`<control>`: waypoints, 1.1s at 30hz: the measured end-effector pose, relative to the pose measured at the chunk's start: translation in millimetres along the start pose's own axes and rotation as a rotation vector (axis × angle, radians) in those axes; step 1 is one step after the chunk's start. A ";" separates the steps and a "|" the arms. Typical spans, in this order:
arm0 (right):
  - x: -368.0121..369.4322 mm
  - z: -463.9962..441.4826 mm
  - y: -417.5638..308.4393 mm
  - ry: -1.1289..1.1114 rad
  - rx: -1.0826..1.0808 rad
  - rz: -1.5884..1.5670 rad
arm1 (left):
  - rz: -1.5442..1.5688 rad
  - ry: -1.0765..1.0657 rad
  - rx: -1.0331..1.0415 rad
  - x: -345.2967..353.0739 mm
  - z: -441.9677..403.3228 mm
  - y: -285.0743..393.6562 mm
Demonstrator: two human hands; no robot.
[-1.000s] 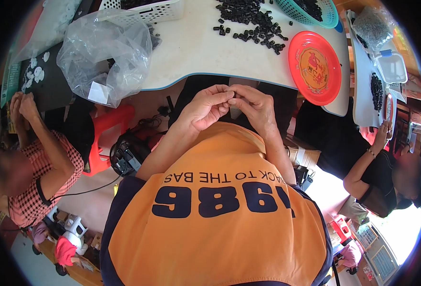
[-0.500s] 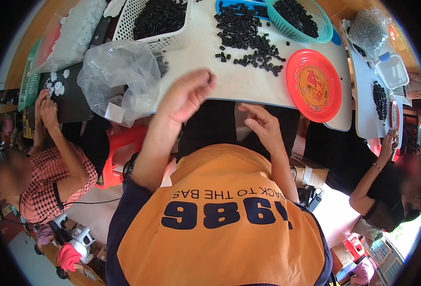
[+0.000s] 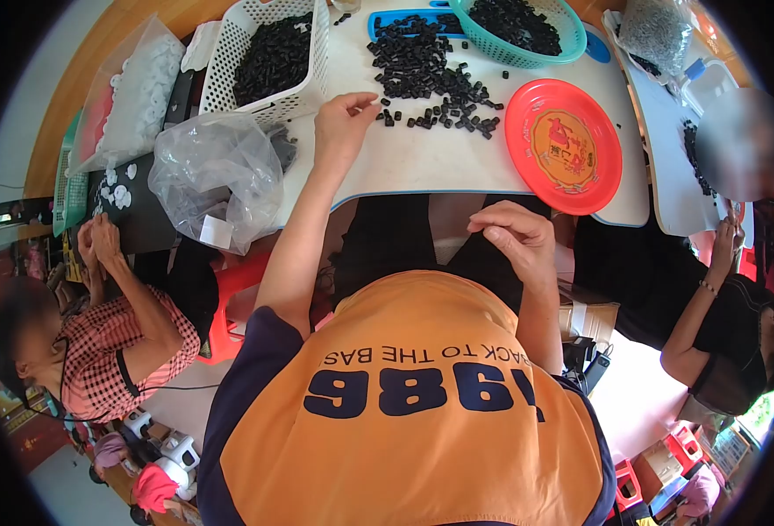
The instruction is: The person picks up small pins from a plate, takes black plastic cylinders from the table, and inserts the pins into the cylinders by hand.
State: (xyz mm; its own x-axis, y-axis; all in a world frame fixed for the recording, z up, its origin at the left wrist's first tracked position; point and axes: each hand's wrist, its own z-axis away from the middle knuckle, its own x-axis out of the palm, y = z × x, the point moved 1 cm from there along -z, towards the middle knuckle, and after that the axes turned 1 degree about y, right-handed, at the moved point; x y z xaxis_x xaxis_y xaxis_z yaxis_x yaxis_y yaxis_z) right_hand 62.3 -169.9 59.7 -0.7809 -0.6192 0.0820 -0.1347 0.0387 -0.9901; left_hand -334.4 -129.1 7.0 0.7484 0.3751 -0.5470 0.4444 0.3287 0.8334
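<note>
Head view shows the left hand (image 3: pixel 345 130) out over the white table (image 3: pixel 457 160), its fingertips at the near-left fringe of the loose black pieces (image 3: pixel 411 68). Its fingers are curled and the thumb is drawn in close to them; I cannot tell whether a piece is pinched between them or whether the tips touch the nearest ones. The right hand (image 3: pixel 523 241) hangs short of the table's near edge, over the lap, with thumb and fingers parted and apparently nothing held.

The loose pieces lie beyond the left fingertips and to their right, so the left hand is much the nearer. Their spread runs lengthwise from the far side of the table toward the near right, thinning into scattered singles; the small pieces point every which way.

Behind the spread, some pieces rest on a blue tray (image 3: pixel 376 17), with a teal basket (image 3: pixel 527 60) beside it. A red plate (image 3: pixel 565 147) sits to the right. Left of the left hand stand a white basket (image 3: pixel 319 54) full of black pieces and, nearer the person, a clear plastic bag (image 3: pixel 216 175). Farther left, a co-worker in a checked shirt (image 3: pixel 128 355) holds both hands together.
</note>
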 end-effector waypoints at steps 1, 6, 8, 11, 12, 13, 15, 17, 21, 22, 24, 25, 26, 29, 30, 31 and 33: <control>-6.4 3.3 -2.8 0.021 -0.003 0.006 | 0.001 -0.018 0.013 9.9 -2.4 -5.6; -60.4 28.1 -1.3 0.257 0.046 0.121 | -0.179 0.039 0.280 68.5 -25.4 -41.0; -79.1 25.6 -4.3 0.321 0.046 0.113 | -0.137 0.036 0.271 66.1 -35.5 -54.7; -108.6 25.0 4.3 0.429 0.089 0.101 | -0.024 0.011 0.288 67.6 -33.8 -38.4; -127.4 30.0 2.7 0.503 0.137 0.123 | 0.034 -0.004 0.297 78.8 -32.5 -26.9; -138.2 23.8 -3.3 0.621 0.106 0.195 | 0.082 0.000 0.291 78.6 -24.9 -20.9; -176.3 11.1 7.5 0.690 0.097 0.349 | 0.176 0.010 0.279 68.9 -12.8 -15.0; -205.7 -9.8 17.8 0.758 0.089 0.504 | 0.271 0.018 0.266 63.0 -0.3 -8.2; -269.1 -76.3 54.7 0.661 0.010 1.037 | 0.451 0.069 0.228 58.5 34.5 17.1; -278.3 -87.2 63.4 0.617 -0.061 1.138 | 0.452 0.071 0.229 57.8 42.8 17.2; -286.9 -98.6 66.3 0.609 -0.052 1.150 | 0.444 0.045 0.175 60.7 65.6 17.3; -290.0 -103.7 67.2 0.602 -0.040 1.161 | 0.403 0.048 0.173 59.2 77.9 20.3; -293.0 -108.4 68.6 0.593 -0.026 1.169 | 0.420 0.041 0.157 59.3 89.7 21.7; -297.7 -121.2 71.1 0.568 0.013 1.194 | 0.450 0.015 0.141 57.2 115.9 29.8; -297.2 -124.6 71.3 0.549 0.027 1.199 | 0.458 0.009 0.129 53.6 125.4 33.4; -296.2 -127.7 71.7 0.530 0.040 1.204 | 0.477 -0.012 0.105 49.6 132.3 37.7; -292.6 -133.3 72.7 0.500 0.068 1.220 | 0.509 -0.015 0.068 49.0 135.6 50.7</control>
State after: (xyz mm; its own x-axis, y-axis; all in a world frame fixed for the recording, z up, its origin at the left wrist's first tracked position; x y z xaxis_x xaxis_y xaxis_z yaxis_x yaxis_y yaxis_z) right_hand 199.7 118.6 -21.2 -0.5197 0.1398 -0.8428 0.8307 0.3133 -0.4602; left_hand -208.4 -211.6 33.3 0.8848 0.4607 -0.0699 0.0524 0.0505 0.9973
